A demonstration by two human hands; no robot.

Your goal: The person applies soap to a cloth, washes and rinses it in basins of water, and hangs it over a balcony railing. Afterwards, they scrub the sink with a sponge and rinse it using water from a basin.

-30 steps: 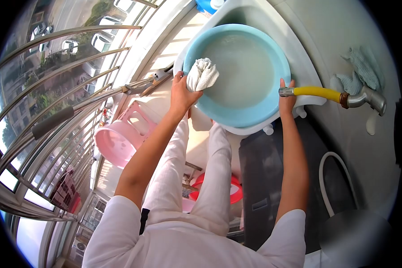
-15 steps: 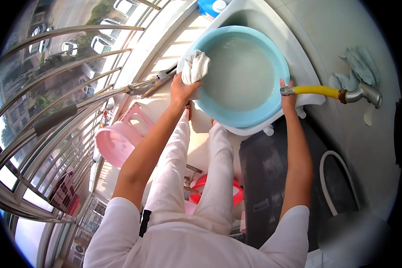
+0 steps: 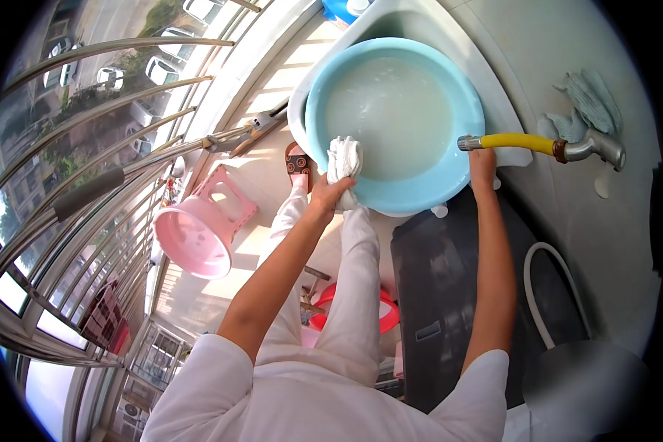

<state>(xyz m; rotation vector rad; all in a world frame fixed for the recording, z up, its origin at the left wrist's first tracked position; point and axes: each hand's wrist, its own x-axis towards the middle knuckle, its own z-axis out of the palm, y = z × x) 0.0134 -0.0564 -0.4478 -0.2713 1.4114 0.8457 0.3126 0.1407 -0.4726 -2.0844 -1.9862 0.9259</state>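
My left hand (image 3: 330, 194) is closed around a bunched white cloth (image 3: 345, 159) at the near left rim of a light blue basin (image 3: 467, 110). Cloudy water (image 3: 390, 114) fills the basin, which rests in a white sink (image 3: 493, 88). At the basin's right rim is my right hand (image 3: 483, 166), partly hidden under the metal nozzle of a yellow hose (image 3: 519, 143). Its fingers barely show, but the hand appears to grip the rim.
The hose joins a metal tap (image 3: 604, 147), with grey-blue cloths (image 3: 586, 103) beside it. A dark grey panel (image 3: 449, 295) stands right of my legs. On the left are a pink basin (image 3: 191, 236), a pink stool (image 3: 232, 202) and metal railings (image 3: 118, 110). A red basin (image 3: 390, 317) lies below.
My left hand has brought the cloth down and right, from the basin's left side to its near left rim. The blue basin has shifted slightly, and the right thumb is now hidden.
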